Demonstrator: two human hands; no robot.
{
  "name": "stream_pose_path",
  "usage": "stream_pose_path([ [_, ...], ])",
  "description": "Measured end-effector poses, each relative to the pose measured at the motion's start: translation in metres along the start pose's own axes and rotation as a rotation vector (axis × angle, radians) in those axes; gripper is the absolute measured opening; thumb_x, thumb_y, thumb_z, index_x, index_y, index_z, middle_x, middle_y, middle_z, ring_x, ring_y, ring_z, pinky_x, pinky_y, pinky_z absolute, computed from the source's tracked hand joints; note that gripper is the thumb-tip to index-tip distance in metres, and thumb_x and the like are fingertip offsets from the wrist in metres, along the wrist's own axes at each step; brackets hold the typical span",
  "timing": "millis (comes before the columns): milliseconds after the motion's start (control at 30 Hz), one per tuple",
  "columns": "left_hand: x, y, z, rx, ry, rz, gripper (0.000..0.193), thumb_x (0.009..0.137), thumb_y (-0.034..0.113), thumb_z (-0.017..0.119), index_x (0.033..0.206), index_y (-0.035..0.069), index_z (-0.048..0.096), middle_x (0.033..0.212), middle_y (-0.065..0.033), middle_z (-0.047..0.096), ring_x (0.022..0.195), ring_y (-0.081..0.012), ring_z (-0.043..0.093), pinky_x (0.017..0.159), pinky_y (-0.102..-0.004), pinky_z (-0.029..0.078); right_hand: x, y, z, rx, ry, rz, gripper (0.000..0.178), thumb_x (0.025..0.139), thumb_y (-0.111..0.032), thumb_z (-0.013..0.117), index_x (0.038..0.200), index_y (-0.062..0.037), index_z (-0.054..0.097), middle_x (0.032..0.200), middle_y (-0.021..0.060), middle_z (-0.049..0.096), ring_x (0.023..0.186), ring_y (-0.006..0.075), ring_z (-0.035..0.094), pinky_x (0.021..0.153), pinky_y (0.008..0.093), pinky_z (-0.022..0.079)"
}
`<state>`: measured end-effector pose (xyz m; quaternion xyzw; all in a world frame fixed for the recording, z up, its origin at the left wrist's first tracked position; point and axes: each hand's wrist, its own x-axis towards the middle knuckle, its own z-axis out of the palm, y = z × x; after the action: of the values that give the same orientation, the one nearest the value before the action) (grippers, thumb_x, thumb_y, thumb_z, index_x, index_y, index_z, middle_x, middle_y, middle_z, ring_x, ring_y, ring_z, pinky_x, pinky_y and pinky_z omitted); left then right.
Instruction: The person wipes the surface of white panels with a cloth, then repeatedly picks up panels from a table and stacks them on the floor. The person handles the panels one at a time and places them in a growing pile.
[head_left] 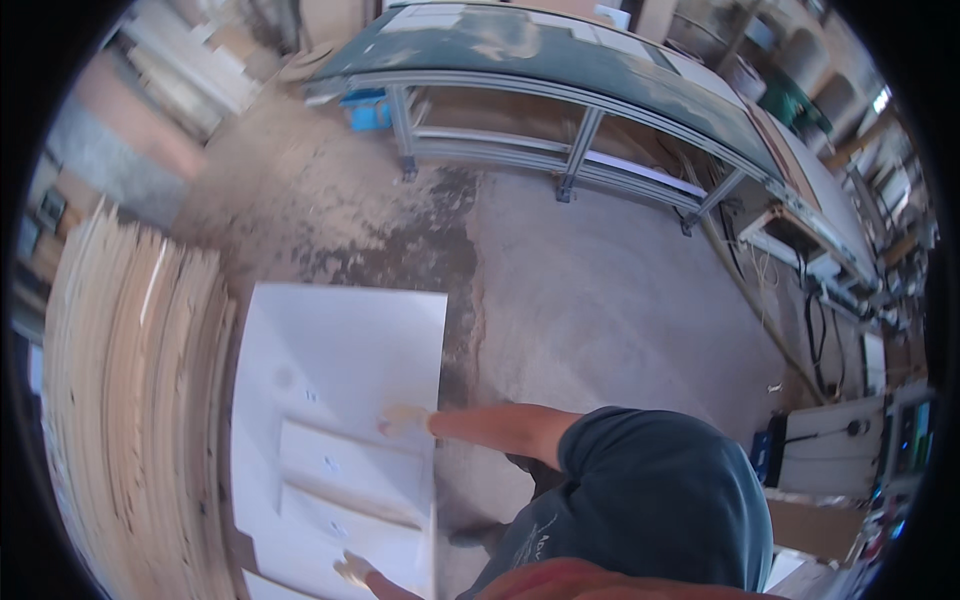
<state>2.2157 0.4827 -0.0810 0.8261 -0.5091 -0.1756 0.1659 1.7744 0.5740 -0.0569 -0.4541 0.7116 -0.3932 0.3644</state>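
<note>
My right arm stretches to the left across the view, and my gloved right hand (405, 420) is over a large white board (345, 345). That hand is slightly blurred; its fingers look stretched out, with nothing visible in them. Lower down, my gloved left hand (352, 570) is at a white panel (350, 515), fingers apart. A second white panel (345, 460) lies just above that one, between my two hands. Small blue-marked labels show on the white surfaces. Whether either palm presses on the boards I cannot tell.
A tall stack of pale boards (140, 400) stands close on the left. Across the floor (600, 280) is a long metal-framed table (570, 155) with a dark green top. A blue box (367, 110) sits beneath it. Hoses and cables (820, 330) run along the right.
</note>
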Motion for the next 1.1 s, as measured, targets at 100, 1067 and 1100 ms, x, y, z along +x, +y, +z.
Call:
stream_pose_path([
  [100, -0.044, 0.057, 0.014, 0.303, -0.029, 0.213, 0.060, 0.097, 0.048, 0.058, 0.129, -0.002, 0.065, 0.129, -0.0255, 0.068, 0.119, -0.0455, 0.064, 0.100, -0.0581, 0.050, -0.058, 0.056, -0.116, -0.155, -0.205, 0.036, 0.037, 0.095, -0.031, 0.053, 0.116, -0.0047, 0.068, 0.115, 0.0247, 0.071, 0.109, 0.0451, 0.066, 0.095, 0.0527, 0.051],
  [1067, -0.558, 0.949, 0.444, 0.354, -1.264, 1.424, 0.037, 0.092, 0.034, 0.063, 0.111, 0.006, 0.076, 0.115, -0.0173, 0.075, 0.112, -0.0358, 0.069, 0.097, -0.0422, 0.053, -0.207, 0.353, -0.834, 0.124, 0.564, 1.002, 0.036, 0.091, -0.030, 0.058, 0.113, -0.0057, 0.074, 0.102, 0.0141, 0.078, 0.101, 0.0319, 0.074, 0.091, 0.0423, 0.056],
  [1100, -0.576, 0.971, 0.458, 0.427, -1.281, 1.482, 0.037, 0.092, 0.035, 0.063, 0.111, 0.006, 0.076, 0.115, -0.0170, 0.075, 0.113, -0.0359, 0.069, 0.098, -0.0421, 0.052, -0.198, 0.367, -0.852, 0.167, 0.616, 1.002, 0.035, 0.091, -0.029, 0.059, 0.113, -0.0061, 0.074, 0.100, 0.0133, 0.078, 0.098, 0.0308, 0.074, 0.089, 0.0415, 0.056],
])
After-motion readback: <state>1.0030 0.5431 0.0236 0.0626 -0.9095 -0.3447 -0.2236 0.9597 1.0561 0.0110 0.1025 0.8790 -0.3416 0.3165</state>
